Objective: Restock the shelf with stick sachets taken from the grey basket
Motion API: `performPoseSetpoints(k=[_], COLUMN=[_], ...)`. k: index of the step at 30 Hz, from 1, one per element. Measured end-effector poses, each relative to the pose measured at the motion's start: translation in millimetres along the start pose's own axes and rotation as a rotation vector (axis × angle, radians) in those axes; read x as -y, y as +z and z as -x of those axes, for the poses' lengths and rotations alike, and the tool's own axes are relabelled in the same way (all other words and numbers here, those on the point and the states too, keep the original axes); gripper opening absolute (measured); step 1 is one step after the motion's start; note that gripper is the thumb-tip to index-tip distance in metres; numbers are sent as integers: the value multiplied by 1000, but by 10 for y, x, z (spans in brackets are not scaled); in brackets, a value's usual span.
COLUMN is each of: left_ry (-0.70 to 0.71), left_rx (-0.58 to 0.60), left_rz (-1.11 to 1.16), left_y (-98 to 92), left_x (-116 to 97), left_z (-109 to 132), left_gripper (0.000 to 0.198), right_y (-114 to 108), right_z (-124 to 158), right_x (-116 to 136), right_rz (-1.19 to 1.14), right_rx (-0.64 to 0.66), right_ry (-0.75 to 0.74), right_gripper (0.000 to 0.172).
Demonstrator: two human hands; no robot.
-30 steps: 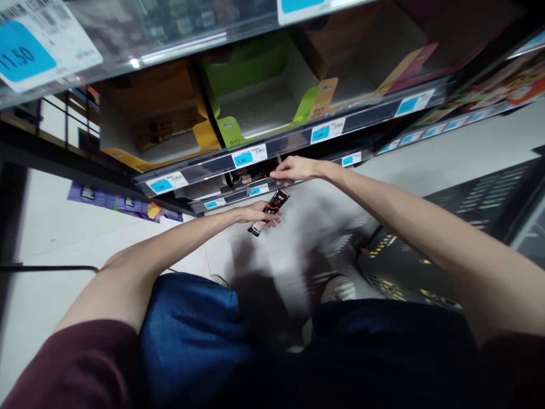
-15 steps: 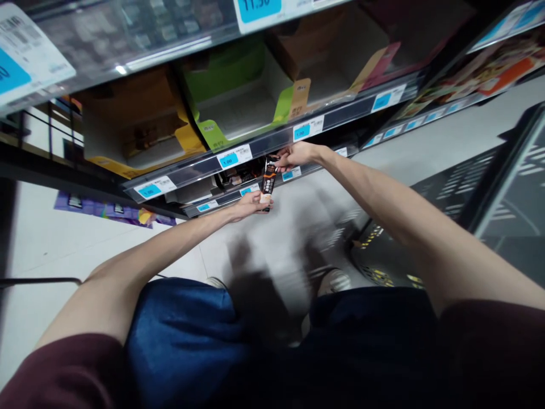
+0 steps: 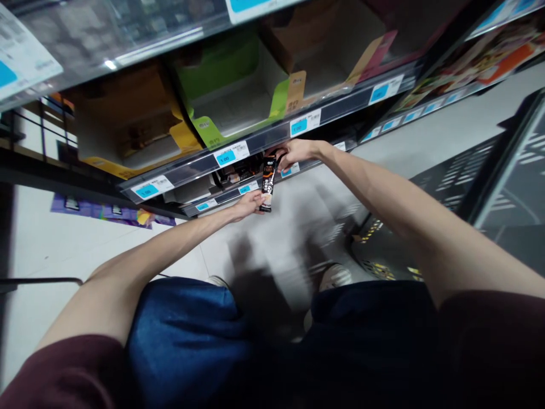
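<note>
Since the earliest frame, the black packet [image 3: 268,183] has been swung from a slant to nearly upright in the view and brought up across the front edge of the lower shelf [image 3: 227,197]; the right hand [image 3: 297,152] has been brought to its top end. Its lower end is clamped between the thumb and fingers of the left hand [image 3: 248,205]. At the upper end the right hand's fingers are bent close together beside the packet — whether they are closed on it cannot be told, as the spot is small and dark.

Behind the packet, dark goods [image 3: 244,169] can partly be seen on the lower shelf. Just above, an upper shelf [image 3: 272,136] is lined with cardboard boxes: a yellow box [image 3: 186,138], a green box [image 3: 209,132], a tan box [image 3: 297,91] and, farther right, a pink one. White-and-blue price tags [image 3: 231,154] are fixed along both shelf edges. Purple packaging [image 3: 110,211] is seen to the left, over the pale floor [image 3: 170,247]. Below — blue jeans [image 3: 183,318] and a striped shoe [image 3: 336,276], partly covered by the legs.
</note>
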State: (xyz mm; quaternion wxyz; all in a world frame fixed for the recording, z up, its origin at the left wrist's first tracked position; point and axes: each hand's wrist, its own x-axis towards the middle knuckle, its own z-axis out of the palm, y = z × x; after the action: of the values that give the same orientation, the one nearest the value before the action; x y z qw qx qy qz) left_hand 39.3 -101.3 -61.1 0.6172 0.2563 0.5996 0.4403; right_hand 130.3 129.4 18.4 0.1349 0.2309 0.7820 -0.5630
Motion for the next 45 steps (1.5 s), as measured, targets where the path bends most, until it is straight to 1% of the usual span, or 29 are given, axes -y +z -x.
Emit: performPoseSetpoints(k=[2, 4, 5, 8, 9, 11, 13, 15, 18, 21, 26, 29, 31, 33, 35, 37, 38, 41, 43, 44, 45], left_ry=[-26, -59, -89, -159, -160, -126, -91, -55, -12, -12, -12, 1, 34, 75, 79, 65, 78, 194, 241, 243, 238], left_rx=[-25, -46, -50, -38, -33, -37, -44, -26, 69, 130, 136, 133, 131, 132, 136, 128, 110, 17, -30, -35, -28], left_rz=[14, 53, 82, 138, 134, 104, 74, 49, 12, -14, -24, -48, -77, -108, -160, -251, -307, -459, -500, -495, -480], left_y=[7, 21, 30, 59, 65, 70, 58, 32, -11, -27, -22, -30, -32, -28, -23, -26, -31, -61, -78, -83, -83], left_x=[-18, -44, -58, -99, -106, -105, -85, -57, -26, -11, 22, 43, 53, 59, 66, 71, 71, 50, 19, 2, -12], left_z=[14, 14, 10, -2, -4, -4, 0, 6, 18, 18, -13, -32, -42, -47, -45, -36, -31, -38, -68, -88, -109], left_gripper=[22, 15, 17, 34, 36, 34, 29, 30, 39, 47, 53, 55, 53, 52, 53, 54, 52, 39, 34, 34, 35], right_y=[5, 2, -1, -15, -20, -27, -21, 2, 49, 75, 71, 73, 72, 61, 35, 0, -16, -41, -31, -20, -9], right_z=[-9, -39, -58, -104, -111, -112, -105, -99, -102, -115, -113, -98, -81, -55, -22, 14, 32, 84, 114, 125, 132], right_x=[4, -7, -15, -37, -40, -42, -39, -35, -28, -21, -18, -1, 24, 52, 62, 33, 2, -133, -219, -251, -274], right_rz=[78, 165, 203, 295, 317, 336, 302, 220, 126, 129, 166, 145, 101, 59, 41, 72, 103, 238, 313, 323, 307], right_rx=[12, 2, -8, -56, -79, -125, -138, -93, -25, -25, -12, -17, -14, 26, 117, 207, 244, 352, 421, 427, 395], right_ry=[-10, -15, -21, -67, -82, -87, -60, -22, 24, 18, -22, -13, 10, 64, 141, 235, 292, 526, 678, 739, 786], right_gripper=[48, 41, 37, 34, 35, 38, 42, 43, 44, 45, 39, 35, 32, 30, 24, 19, 17, 18, 21, 22, 21])
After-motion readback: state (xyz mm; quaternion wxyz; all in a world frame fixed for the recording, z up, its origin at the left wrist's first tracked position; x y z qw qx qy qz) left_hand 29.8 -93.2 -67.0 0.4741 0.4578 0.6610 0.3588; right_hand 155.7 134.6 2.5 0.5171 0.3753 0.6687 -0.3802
